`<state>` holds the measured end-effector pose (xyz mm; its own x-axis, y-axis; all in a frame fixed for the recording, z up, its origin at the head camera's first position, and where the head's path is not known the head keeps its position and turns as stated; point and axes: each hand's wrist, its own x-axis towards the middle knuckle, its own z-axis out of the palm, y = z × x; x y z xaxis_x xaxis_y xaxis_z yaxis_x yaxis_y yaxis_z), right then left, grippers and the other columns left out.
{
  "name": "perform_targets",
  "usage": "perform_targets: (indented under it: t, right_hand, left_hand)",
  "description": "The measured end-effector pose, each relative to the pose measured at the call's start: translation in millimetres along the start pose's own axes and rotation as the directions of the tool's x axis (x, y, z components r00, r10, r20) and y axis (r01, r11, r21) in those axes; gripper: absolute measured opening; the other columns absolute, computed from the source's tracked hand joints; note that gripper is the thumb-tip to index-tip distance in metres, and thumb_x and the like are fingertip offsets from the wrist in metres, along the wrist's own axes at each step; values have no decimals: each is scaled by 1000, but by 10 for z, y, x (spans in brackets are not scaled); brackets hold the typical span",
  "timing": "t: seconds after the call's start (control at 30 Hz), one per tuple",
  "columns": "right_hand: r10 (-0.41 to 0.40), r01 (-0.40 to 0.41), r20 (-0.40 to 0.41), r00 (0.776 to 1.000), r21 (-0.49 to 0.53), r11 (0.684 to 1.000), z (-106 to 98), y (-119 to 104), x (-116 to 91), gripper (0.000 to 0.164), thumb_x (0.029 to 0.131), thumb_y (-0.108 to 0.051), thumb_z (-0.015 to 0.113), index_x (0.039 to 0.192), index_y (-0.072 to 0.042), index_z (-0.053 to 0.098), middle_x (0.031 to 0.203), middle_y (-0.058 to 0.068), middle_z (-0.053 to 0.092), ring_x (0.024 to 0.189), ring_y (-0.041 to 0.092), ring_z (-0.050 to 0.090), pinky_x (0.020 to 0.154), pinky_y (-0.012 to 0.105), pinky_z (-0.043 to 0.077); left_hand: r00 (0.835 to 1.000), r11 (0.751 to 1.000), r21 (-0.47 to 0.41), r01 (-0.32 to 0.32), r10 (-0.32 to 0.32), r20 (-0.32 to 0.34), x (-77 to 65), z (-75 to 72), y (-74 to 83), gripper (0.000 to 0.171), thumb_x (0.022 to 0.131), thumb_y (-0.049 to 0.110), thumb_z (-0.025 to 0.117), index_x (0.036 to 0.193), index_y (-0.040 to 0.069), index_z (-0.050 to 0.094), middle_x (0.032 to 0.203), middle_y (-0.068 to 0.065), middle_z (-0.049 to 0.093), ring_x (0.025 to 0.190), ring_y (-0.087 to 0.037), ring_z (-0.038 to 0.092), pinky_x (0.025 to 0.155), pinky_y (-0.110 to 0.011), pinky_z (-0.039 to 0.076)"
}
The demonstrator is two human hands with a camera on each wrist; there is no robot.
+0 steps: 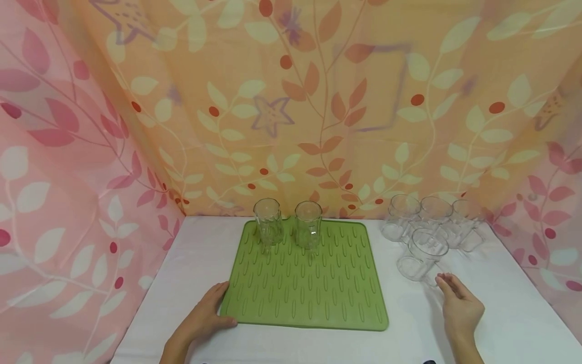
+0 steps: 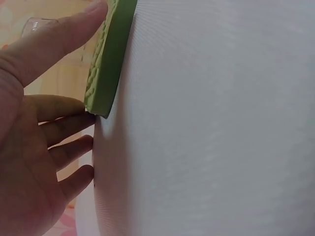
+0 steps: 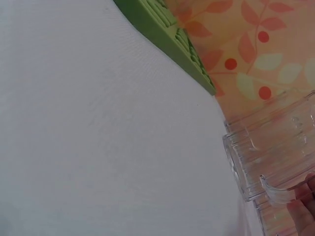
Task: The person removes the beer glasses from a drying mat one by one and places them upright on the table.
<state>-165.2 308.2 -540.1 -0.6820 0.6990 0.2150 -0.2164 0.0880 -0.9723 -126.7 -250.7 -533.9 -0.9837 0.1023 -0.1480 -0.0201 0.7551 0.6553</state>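
On the green ribbed mat, my left hand touches the near left corner. Its thumb lies on the front edge and its fingers reach along the left side; in the left wrist view those fingers are extended. To the right of the mat, my right hand pinches the handle of the nearest clear glass mug, which stands on the table. The right wrist view shows fingertips at that handle; the rest of the hand is out of frame.
Two glass mugs, one on the left and one on the right, stand at the back of the mat. Behind the pinched mug, several more mugs crowd together on the white table. Patterned curtains enclose the back and sides.
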Motion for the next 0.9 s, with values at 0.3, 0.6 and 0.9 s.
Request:
perform_targets:
  t: [0.3,0.6,0.9]
  right_hand:
    - [-82,86,28,996,-193,977,37,3,-17,30,80,12,70,110,11,66,81,-33,65,77,-14,65,74,4,52]
    - [-67,75,47,997,-209,975,44,0,-20,33,82,9,70,114,12,63,84,-31,65,79,-14,64,75,3,51]
    - [-110,116,41,993,-195,974,36,-34,-53,33,80,8,73,112,11,66,83,-31,66,75,-13,63,72,1,50]
  left_hand:
    - [1000,999,29,15,-14,-12,-39,-19,46,104,63,30,89,147,-1,38,151,-24,38,141,-45,32,114,-62,29]
    - [1000,999,36,29,-28,-13,-29,-27,67,106,60,30,90,147,-1,39,153,-26,35,142,-47,28,114,-64,27]
    - [1000,998,55,9,-8,-14,0,-33,89,104,59,28,91,145,-3,41,151,-26,38,141,-47,31,113,-63,29]
